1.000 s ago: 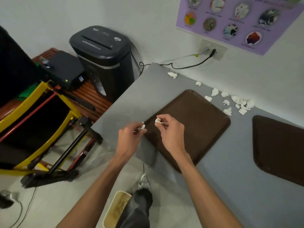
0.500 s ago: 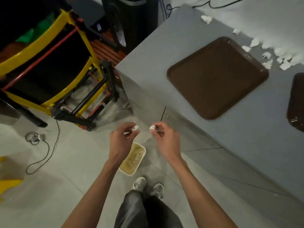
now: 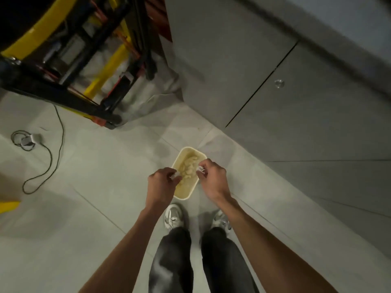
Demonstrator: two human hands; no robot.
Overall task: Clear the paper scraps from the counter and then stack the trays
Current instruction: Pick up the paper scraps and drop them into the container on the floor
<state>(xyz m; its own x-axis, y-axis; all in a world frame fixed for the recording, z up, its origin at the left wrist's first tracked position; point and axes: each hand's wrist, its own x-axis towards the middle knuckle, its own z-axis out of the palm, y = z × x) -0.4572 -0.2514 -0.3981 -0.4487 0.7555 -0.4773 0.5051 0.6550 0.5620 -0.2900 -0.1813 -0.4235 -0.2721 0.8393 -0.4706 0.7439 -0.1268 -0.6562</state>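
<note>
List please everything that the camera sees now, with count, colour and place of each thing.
bin: one, cream, on the floor before the shoes
paper scraps: a heap, pale, inside the bin
cabinet: one, grey, upper right
frame: one, yellow and black, upper left
cable: one, black, floor at left
shoes: two, white, bottom centre
left hand: one, pinches a white scrap over the bin
right hand: one, pinches a white scrap over the bin

Tile, plastic, paper.
Your floor (image 3: 105,208) is smooth grey tile; the bin (image 3: 187,194) looks matt cream plastic, holding crumpled paper scraps (image 3: 190,163).
</note>
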